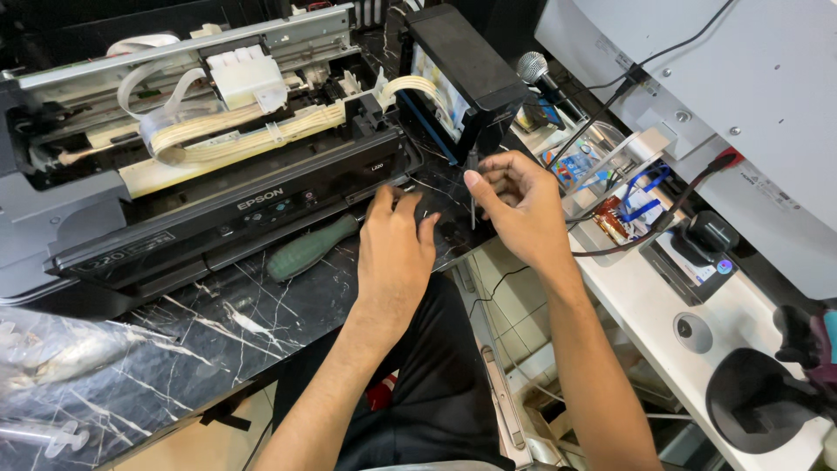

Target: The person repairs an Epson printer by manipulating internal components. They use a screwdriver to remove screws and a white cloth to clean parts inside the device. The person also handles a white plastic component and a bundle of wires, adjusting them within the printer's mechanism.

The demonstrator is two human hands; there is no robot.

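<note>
An opened black printer (261, 196) with its cover off lies on a black marble-patterned table (218, 323); white ribbon cables and ink tubes (253, 131) run across its inside. My left hand (397, 249) rests palm down on the table at the printer's front right corner, fingertips spread and touching the surface, nothing visible in it. My right hand (523, 205) is just to its right, fingers pinched on a thin upright metal tool (473, 218) whose tip points down at the table edge. A black ink tank unit (462, 74) stands tilted behind both hands.
A green-handled screwdriver (309, 249) lies in front of the printer. A clear plastic bag (61, 349) and a syringe (52, 436) sit at the near left. At the right are a microphone (534, 68), cables, small packets, a white shelf (645, 305) and a grey device's back (750, 96).
</note>
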